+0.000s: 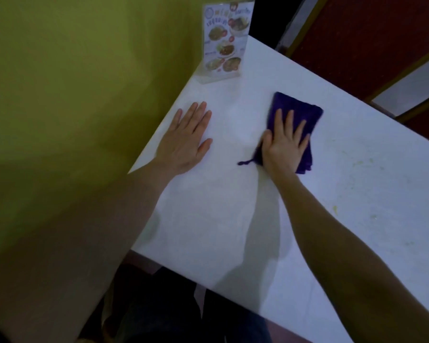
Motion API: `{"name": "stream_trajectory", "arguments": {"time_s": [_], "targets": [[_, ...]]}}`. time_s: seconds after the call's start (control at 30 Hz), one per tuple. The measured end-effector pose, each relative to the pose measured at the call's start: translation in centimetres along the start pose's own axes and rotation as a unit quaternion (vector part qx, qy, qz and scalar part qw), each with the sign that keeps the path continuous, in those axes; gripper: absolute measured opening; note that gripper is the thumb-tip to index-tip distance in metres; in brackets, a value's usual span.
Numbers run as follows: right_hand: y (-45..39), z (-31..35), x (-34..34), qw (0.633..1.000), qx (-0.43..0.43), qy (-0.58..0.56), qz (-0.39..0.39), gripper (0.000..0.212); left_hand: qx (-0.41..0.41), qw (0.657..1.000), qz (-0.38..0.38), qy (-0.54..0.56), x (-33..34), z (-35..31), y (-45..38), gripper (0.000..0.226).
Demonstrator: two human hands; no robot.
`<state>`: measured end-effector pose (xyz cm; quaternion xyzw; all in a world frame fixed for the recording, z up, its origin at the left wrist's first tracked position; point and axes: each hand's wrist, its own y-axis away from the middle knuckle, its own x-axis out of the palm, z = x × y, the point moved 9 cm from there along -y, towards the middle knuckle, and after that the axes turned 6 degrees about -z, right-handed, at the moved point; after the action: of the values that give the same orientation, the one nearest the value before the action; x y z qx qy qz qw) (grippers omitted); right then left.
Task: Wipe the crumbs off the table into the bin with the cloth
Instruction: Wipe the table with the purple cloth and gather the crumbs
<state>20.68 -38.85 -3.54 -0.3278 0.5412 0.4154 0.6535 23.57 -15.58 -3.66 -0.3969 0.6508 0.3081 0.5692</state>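
Cloth (298, 112) folded, on table (208, 219); R hand (284, 147) flat atop, fingers spread. L hand (186, 139) flat on table, empty.

Folded purple cloth (298, 120) lies flat on white table (208, 219).

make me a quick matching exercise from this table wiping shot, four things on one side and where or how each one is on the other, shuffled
Things:
1. folded purple cloth
2. left hand
3. clear acrylic menu stand
4. yellowish crumb smears

States:
A. upright at the far corner by the wall
B. flat on bare white table
C. scattered right of the cloth
D. pressed under the right hand

Pairs: 1-D, 2-B, 3-A, 4-C
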Motion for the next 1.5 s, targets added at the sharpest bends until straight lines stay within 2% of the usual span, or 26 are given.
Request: {"name": "stream_trajectory", "arguments": {"time_s": [0.1, 0.17, 0.23, 0.37, 0.43, 0.53, 0.6, 0.67, 0.77, 0.87, 0.97, 1.1, 1.17, 1.27, 1.37, 1.5], "targets": [[3.4, 3.2, 0.6, 0.994, -0.11, 0.014, 0.002, 0.057, -0.006, 1.0, -0.005, -0.016, 0.6, 0.1, 0.0, 0.067], [6.3, 2.4, 0.6, 0.987, -0.158, 0.014, 0.019, 0.056, -0.004, 1.0, -0.003, -0.016, 0.5, 0.0, 0.0, 0.067], [7.3, -0.8, 0.0, 0.99, -0.137, 0.018, 0.017, 0.059, -0.003, 1.0, -0.007, -0.015, 0.4, 0.0, -0.1, 0.067], [2.7, -7.8, -1.8, 1.0, -0.006, 0.026, 0.012, 0.064, 0.0, 1.0, -0.012, -0.017, 0.6, 0.0, -0.3, 0.066], [-1.8, -8.6, -2.1, 0.999, 0.042, 0.012, 0.005, 0.063, 0.001, 1.0, -0.012, -0.017, 0.7, 0.1, -0.4, 0.066], [-8.6, -5.6, -1.8, 0.998, 0.066, -0.004, -0.01, 0.061, 0.001, 1.0, -0.016, -0.022, 0.6, 0.2, -0.3, 0.066], [-11.3, -2.1, -1.1, 0.999, 0.048, -0.011, -0.003, 0.061, 0.002, 1.0, -0.016, -0.023, 0.6, 0.2, -0.4, 0.066], [-11.8, 1.9, -0.2, 1.0, -0.009, -0.005, 0.006, 0.06, 0.002, 1.0, -0.017, -0.023, 0.5, 0.3, -0.3, 0.066], [-8.1, 6.0, 0.5, 0.993, -0.114, -0.001, 0.017, 0.058, 0.001, 1.0, -0.018, -0.019, 0.6, 0.2, -0.3, 0.066], [-2.0, 5.2, 0.6, 0.984, -0.174, -0.003, 0.034, 0.056, 0.002, 1.0, -0.016, -0.021, 0.6, 0.1, -0.2, 0.066], [1.9, 0.1, -0.2, 0.987, -0.157, 0.01, 0.039, 0.059, -0.002, 1.0, -0.011, -0.021, 0.6, 0.2, -0.4, 0.067], [-0.6, -7.1, -1.9, 0.998, -0.041, 0.04, 0.024, 0.064, -0.001, 1.0, -0.012, -0.027, 0.6, 0.1, -0.5, 0.067], [-4.0, -8.1, -2.2, 1.0, 0.019, 0.023, 0.01, 0.063, -0.001, 1.0, -0.015, -0.024, 0.6, 0.1, -0.4, 0.067], [-8.6, -6.2, -1.9, 0.997, 0.078, -0.003, -0.005, 0.061, -0.002, 1.0, -0.013, -0.026, 0.8, 0.3, -0.4, 0.066], [-9.2, -1.8, -0.7, 0.999, 0.042, -0.002, 0.002, 0.06, 0.001, 1.0, -0.011, -0.029, 0.9, 0.3, -0.3, 0.067], [-2.2, 3.4, 0.4, 0.997, -0.075, 0.001, -0.006, 0.058, 0.003, 1.0, -0.018, -0.02, 0.8, 0.2, -0.2, 0.066]]}}
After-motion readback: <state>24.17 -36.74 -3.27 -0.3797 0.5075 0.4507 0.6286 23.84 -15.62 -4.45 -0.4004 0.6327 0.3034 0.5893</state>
